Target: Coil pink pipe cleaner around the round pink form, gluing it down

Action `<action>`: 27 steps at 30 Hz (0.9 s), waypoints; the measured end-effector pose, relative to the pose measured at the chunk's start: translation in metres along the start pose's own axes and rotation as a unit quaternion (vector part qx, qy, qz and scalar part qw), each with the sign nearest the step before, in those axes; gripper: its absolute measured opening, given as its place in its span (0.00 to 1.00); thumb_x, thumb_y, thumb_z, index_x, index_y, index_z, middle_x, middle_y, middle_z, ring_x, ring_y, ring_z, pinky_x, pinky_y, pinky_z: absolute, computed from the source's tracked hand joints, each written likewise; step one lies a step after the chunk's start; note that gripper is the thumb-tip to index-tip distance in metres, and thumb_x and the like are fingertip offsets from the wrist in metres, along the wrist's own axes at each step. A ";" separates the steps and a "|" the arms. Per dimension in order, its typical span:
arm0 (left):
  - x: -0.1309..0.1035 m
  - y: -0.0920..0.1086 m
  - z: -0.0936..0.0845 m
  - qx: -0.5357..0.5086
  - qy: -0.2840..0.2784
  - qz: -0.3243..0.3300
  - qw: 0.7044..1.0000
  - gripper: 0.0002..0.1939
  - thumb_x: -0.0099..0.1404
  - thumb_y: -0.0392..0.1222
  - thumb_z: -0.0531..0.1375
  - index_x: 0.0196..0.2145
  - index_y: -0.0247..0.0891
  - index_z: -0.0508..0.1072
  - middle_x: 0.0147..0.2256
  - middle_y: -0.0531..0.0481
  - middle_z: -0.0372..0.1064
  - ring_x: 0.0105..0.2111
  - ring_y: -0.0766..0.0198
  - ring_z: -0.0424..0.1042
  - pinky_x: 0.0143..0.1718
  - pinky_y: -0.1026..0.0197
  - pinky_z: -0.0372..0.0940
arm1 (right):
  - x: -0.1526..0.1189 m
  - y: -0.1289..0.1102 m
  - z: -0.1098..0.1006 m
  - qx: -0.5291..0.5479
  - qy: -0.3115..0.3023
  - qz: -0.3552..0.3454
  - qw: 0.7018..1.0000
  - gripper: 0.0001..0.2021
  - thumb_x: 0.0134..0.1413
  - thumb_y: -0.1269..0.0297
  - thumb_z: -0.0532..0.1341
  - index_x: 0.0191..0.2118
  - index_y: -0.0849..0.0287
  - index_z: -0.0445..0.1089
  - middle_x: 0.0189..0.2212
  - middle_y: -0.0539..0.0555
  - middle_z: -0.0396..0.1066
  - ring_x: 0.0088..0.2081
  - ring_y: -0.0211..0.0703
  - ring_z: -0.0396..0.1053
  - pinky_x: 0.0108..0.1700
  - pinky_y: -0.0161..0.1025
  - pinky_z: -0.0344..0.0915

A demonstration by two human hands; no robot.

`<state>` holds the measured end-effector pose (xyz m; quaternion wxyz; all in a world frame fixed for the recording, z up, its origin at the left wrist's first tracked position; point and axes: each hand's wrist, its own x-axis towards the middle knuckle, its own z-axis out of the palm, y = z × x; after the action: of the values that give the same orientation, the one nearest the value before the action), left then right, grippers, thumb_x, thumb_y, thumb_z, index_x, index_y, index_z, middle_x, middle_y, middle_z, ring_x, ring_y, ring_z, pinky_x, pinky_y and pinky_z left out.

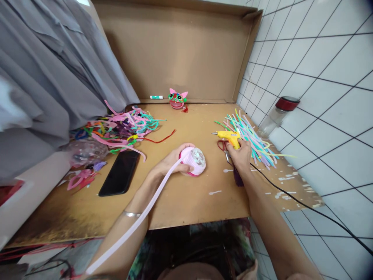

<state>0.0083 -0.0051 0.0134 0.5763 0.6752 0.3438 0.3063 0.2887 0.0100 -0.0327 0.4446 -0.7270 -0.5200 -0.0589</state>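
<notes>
My left hand (pixel 172 158) is closed round a small pink cylinder (pixel 190 159) wrapped in fuzzy pipe cleaner, its whitish, shiny end turned to the right. From it a long pale pink pipe cleaner (pixel 145 212) trails down over my left forearm. In my right hand (pixel 241 152) is a yellow hot glue gun (pixel 229 136), nozzle pointing left, with a black cord (pixel 287 191) running off to the right. Red-handled scissors (pixel 222 146) lie just beside that hand, partly hidden. Under the right wrist sits a dark purple object (pixel 237 178) whose kind I cannot make out.
Loose pipe cleaners (pixel 250 134) lie in a bundle at the right. A tangled multicoloured heap (pixel 125 126) and a black phone (pixel 119 173) are at the left. Against the cardboard backing (pixel 180 50) stand a decorated animal head (pixel 177 99) and a glue stick (pixel 156 97). A jar (pixel 275 116) is by the tiles.
</notes>
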 end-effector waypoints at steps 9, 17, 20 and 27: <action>0.003 -0.005 -0.003 0.031 0.003 0.016 0.999 0.38 0.40 0.39 0.69 0.51 0.38 0.63 0.41 0.51 0.68 0.38 0.63 0.67 0.40 0.63 0.65 | -0.004 0.008 0.009 -0.174 -0.099 -0.025 0.979 0.21 0.52 0.52 0.60 0.42 0.67 0.73 0.40 0.65 0.70 0.42 0.54 0.66 0.44 0.45 0.61; 0.005 -0.012 -0.004 0.063 0.009 0.041 0.997 0.37 0.42 0.39 0.69 0.52 0.38 0.64 0.43 0.50 0.68 0.40 0.61 0.68 0.44 0.60 0.66 | -0.032 -0.038 -0.018 -0.088 0.010 -0.226 0.970 0.18 0.62 0.57 0.54 0.52 0.62 0.67 0.42 0.62 0.70 0.45 0.54 0.66 0.45 0.46 0.57; 0.004 -0.010 -0.003 0.077 0.018 0.045 0.996 0.38 0.42 0.40 0.69 0.52 0.38 0.64 0.43 0.50 0.69 0.40 0.61 0.68 0.46 0.58 0.66 | -0.055 -0.078 -0.039 0.011 0.000 -0.355 0.935 0.18 0.63 0.61 0.54 0.55 0.61 0.64 0.38 0.57 0.72 0.41 0.48 0.67 0.45 0.45 0.57; 0.002 -0.003 0.001 0.075 0.041 0.065 0.994 0.38 0.38 0.42 0.72 0.48 0.35 0.66 0.45 0.46 0.69 0.45 0.56 0.69 0.51 0.54 0.65 | -0.079 -0.127 -0.055 0.049 -0.034 -0.462 0.885 0.10 0.63 0.71 0.55 0.45 0.57 0.71 0.34 0.54 0.73 0.36 0.43 0.67 0.40 0.43 0.56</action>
<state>0.0100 -0.0041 0.0107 0.4887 0.7244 0.3441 0.3437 0.1709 -0.0767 0.0308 0.3839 -0.3834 -0.8140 -0.2072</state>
